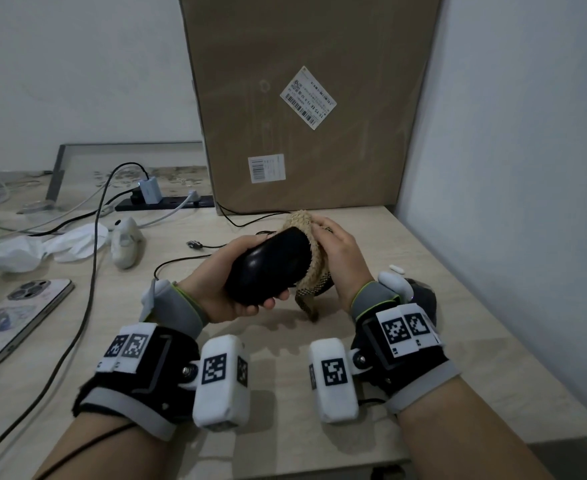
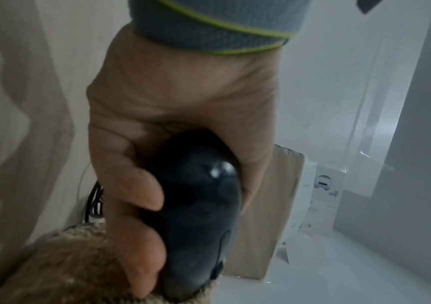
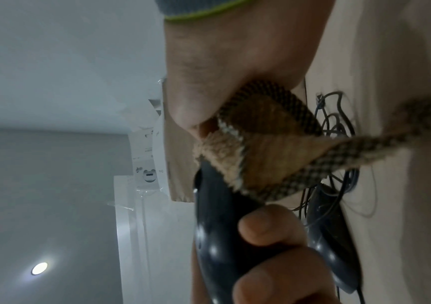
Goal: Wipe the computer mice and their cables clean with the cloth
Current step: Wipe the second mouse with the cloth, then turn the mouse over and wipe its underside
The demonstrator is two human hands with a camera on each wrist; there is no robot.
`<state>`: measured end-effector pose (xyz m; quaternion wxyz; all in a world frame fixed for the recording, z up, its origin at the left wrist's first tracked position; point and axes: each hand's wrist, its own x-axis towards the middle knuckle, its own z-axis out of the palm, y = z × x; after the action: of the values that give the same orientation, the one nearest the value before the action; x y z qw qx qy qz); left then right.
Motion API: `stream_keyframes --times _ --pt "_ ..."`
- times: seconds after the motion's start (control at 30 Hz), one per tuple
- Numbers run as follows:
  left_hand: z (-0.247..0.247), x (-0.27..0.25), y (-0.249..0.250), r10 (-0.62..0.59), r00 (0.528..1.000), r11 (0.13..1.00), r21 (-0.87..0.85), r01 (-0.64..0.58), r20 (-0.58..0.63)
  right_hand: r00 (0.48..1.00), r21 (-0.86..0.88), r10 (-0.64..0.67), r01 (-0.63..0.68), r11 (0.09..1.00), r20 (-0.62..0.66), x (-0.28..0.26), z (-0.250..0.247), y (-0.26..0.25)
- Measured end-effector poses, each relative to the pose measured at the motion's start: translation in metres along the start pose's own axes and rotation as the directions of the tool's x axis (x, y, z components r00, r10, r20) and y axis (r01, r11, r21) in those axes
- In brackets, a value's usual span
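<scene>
While the left hand (image 1: 231, 289) grips a glossy black oval computer mouse (image 1: 268, 266) lifted above the pale wood-grain counter (image 1: 423, 358), the right hand (image 1: 340, 258) holds a tan fuzzy cloth with a checked woven edge (image 1: 311, 258) pressed over the mouse's far end. Judged mid-wipe on this mouse's shell. Its thin black cable (image 1: 181, 261) trails on the counter toward a plug end (image 1: 193, 244), apparently not yet wiped. A second dark mouse (image 3: 331, 236) lies on the counter under the right wrist with tangled cable beside it; cleaned or not, cannot tell. Around: tall brown cardboard box with white labels (image 1: 306, 105) behind, black power strip (image 1: 165, 203), off-white controller-like object (image 1: 125, 242), crumpled white tissue (image 1: 53, 245), smartphone lying back-up (image 1: 15, 317) at left. Loose cables across the counter's left side could snag when the cable is pulled through the cloth.
</scene>
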<state>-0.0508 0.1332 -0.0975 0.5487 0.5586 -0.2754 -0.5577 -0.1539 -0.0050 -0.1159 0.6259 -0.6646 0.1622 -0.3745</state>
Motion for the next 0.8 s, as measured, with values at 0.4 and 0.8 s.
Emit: stream_keyframes --times 0.4,0.8 --pt "-0.015 0.004 0.007 0.350 0.895 0.796 -0.416 -0.440 -0.277 0.999 -0.066 -0.035 0.035 0.997 -0.007 -0.003 -0.003 0.005" --pt "-0.015 0.009 0.004 0.430 0.837 0.645 -0.533 -0.548 -0.339 0.976 -0.215 -0.122 0.082 0.973 -0.180 0.000 -0.006 0.007"
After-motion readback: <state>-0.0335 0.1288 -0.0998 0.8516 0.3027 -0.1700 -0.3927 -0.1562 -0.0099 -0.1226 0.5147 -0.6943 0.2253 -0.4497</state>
